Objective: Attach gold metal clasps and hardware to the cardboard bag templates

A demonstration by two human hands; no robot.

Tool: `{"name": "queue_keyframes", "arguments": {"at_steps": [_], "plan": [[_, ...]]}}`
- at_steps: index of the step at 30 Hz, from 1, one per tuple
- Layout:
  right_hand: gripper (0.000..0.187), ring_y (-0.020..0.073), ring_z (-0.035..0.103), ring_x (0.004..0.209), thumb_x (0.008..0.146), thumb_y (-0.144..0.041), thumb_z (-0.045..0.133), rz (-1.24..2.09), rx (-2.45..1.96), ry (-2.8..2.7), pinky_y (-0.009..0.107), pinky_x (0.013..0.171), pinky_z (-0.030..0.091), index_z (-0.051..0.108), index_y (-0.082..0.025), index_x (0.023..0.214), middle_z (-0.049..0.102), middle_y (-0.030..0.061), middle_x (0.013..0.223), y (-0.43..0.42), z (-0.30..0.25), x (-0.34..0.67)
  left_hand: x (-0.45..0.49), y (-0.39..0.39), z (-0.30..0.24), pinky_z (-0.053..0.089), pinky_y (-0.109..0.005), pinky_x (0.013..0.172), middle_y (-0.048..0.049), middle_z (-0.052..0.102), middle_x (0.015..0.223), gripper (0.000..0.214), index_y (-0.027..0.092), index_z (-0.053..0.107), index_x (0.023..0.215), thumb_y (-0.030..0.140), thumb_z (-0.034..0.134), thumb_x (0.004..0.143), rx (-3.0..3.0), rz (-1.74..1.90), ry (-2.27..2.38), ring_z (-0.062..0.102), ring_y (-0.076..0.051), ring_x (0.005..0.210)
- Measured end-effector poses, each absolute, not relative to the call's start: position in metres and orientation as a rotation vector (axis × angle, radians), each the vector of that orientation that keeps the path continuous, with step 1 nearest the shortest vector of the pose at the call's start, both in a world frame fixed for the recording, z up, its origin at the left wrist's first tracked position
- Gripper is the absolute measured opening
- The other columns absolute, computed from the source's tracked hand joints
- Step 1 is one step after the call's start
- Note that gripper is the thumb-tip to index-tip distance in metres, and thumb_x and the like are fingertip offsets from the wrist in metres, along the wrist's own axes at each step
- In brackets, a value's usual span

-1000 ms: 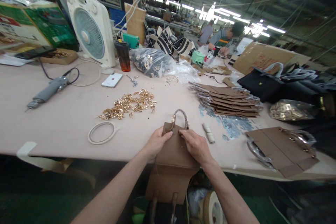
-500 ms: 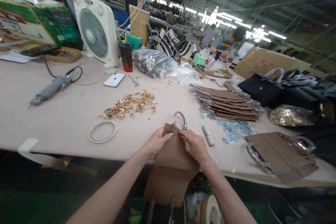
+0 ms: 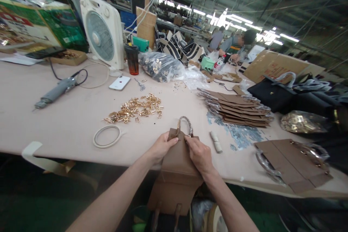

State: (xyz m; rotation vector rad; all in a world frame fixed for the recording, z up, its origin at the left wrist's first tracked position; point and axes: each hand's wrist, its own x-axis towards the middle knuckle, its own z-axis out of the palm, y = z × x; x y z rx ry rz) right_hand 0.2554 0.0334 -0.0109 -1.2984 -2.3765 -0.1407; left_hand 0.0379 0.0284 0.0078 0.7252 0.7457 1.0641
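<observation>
A brown handbag piece (image 3: 178, 159) lies over the table's front edge, its lower part hanging down. A curved handle (image 3: 185, 119) in clear wrapping stands up at its far end. My left hand (image 3: 162, 146) grips the left side of the piece, thumb on top near the handle's base. On the right, my right hand (image 3: 199, 152) is closed with its fingertips at the handle's other base; any small part between them is hidden. Left of my hands lie a pile of gold metal fittings (image 3: 136, 108) and a roll of tape (image 3: 107, 137).
A small pale roll (image 3: 216, 142) sits right of my hands. Beyond it are stacked brown pieces (image 3: 241, 107) and another brown bag piece (image 3: 295, 163). An electric screwdriver (image 3: 56, 92), a phone (image 3: 119, 83) and a fan (image 3: 102, 30) stand or lie at the left. A person (image 3: 231, 45) works at the back.
My right hand has shifted slightly at the handle's base, its fingers turned a little. My left hand keeps its grip. The whole view has moved slightly.
</observation>
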Motion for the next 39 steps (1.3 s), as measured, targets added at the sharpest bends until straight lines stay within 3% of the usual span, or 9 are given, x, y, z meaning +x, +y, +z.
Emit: {"name": "queue_keyframes", "arguments": {"at_steps": [4, 14, 19, 26, 31, 35, 39], "plan": [[0.039, 0.0178, 0.073, 0.103, 0.104, -0.015, 0.048, -0.023, -1.217, -2.471, 0.025, 0.085, 0.057, 0.065, -0.024, 0.139, 0.076, 0.0090, 0.122, 0.042, -0.005, 0.264, 0.037, 0.029, 0.010, 0.052, -0.034, 0.091, -0.0079, 0.078, 0.100, 0.045, 0.015, 0.071, 0.106, 0.039, 0.089, 0.072, 0.719, 1.059, 0.749, 0.069, -0.020, 0.088], [0.037, 0.0175, 0.076, 0.098, 0.102, -0.012, 0.050, -0.013, -1.304, -2.343, 0.024, 0.081, 0.057, 0.070, -0.023, 0.131, 0.079, 0.0067, 0.118, 0.042, -0.007, 0.253, 0.040, 0.030, 0.011, 0.052, -0.033, 0.089, -0.0077, 0.078, 0.100, 0.048, 0.015, 0.070, 0.108, 0.037, 0.090, 0.070, 0.676, 1.052, 0.763, 0.070, -0.020, 0.089], [0.041, 0.0199, 0.075, 0.105, 0.100, -0.011, 0.049, -0.050, -1.316, -2.310, 0.029, 0.089, 0.059, 0.069, -0.025, 0.134, 0.078, 0.0063, 0.124, 0.034, -0.009, 0.250, 0.041, 0.030, 0.008, 0.053, -0.033, 0.087, -0.0082, 0.078, 0.101, 0.046, 0.014, 0.070, 0.106, 0.038, 0.090, 0.071, 0.679, 1.077, 0.774, 0.070, -0.020, 0.087], [0.050, 0.0224, 0.067, 0.123, 0.100, -0.008, 0.043, 0.143, -1.260, -2.307, 0.040, 0.107, 0.057, 0.062, -0.023, 0.144, 0.073, 0.0086, 0.134, 0.020, -0.002, 0.246, 0.042, 0.031, 0.006, 0.054, -0.034, 0.086, -0.0088, 0.078, 0.098, 0.046, 0.013, 0.072, 0.104, 0.041, 0.090, 0.071, 0.679, 1.091, 0.811, 0.071, -0.021, 0.087], [0.066, 0.0233, 0.059, 0.134, 0.092, -0.001, 0.040, 0.257, -1.240, -2.330, 0.046, 0.115, 0.051, 0.052, -0.021, 0.153, 0.064, 0.0083, 0.146, 0.009, 0.006, 0.245, 0.042, 0.029, 0.008, 0.053, -0.034, 0.087, -0.0096, 0.078, 0.100, 0.046, 0.013, 0.072, 0.104, 0.038, 0.090, 0.070, 0.670, 1.106, 0.794, 0.070, -0.021, 0.087], [0.076, 0.0255, 0.059, 0.133, 0.085, 0.004, 0.040, 0.216, -1.255, -2.361, 0.049, 0.115, 0.050, 0.048, -0.021, 0.156, 0.063, 0.0091, 0.147, 0.005, 0.004, 0.241, 0.042, 0.027, 0.009, 0.053, -0.034, 0.088, -0.0090, 0.077, 0.099, 0.045, 0.013, 0.071, 0.104, 0.038, 0.089, 0.071, 0.690, 1.121, 0.786, 0.070, -0.021, 0.088], [0.079, 0.0291, 0.057, 0.134, 0.088, 0.002, 0.039, 0.042, -1.305, -2.331, 0.051, 0.112, 0.052, 0.036, -0.025, 0.163, 0.061, 0.0093, 0.149, -0.003, -0.017, 0.234, 0.042, 0.023, 0.007, 0.051, -0.039, 0.095, -0.0111, 0.077, 0.106, 0.035, 0.013, 0.070, 0.108, 0.035, 0.076, 0.082, 0.875, 1.151, 0.889, 0.069, -0.026, 0.100]]}}
